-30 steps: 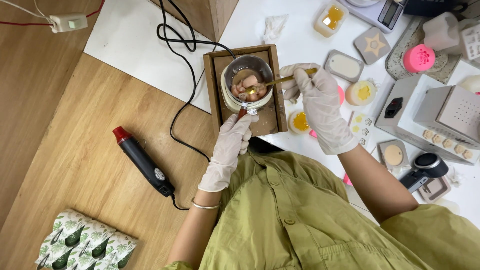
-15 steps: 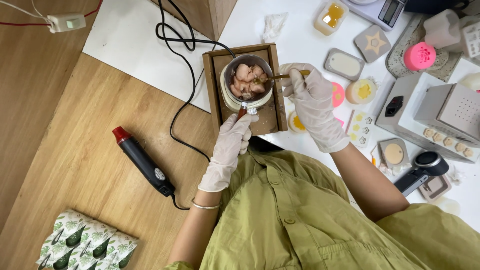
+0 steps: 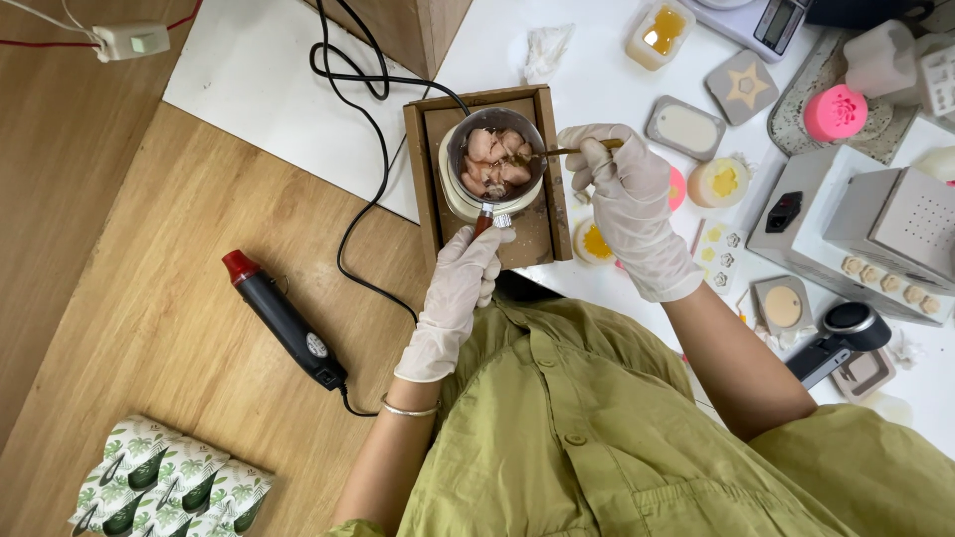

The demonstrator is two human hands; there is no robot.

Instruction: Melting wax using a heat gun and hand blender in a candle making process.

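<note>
One pot (image 3: 494, 164) is sitting on a burner inside one wooden tray (image 3: 422, 169), holding several pink lumps (image 3: 492, 157); their exact count cannot be told. The gloved left hand (image 3: 460, 283) is gripping the pot's handle. The gloved right hand (image 3: 627, 199) is pinching one thin stick (image 3: 562, 152), whose tip is reaching into the pot. One heat gun (image 3: 284, 318) is lying on the wooden floor (image 3: 149, 298). Several small moulds are lying on the white table (image 3: 597, 60), near one grey machine (image 3: 865, 234).
</note>
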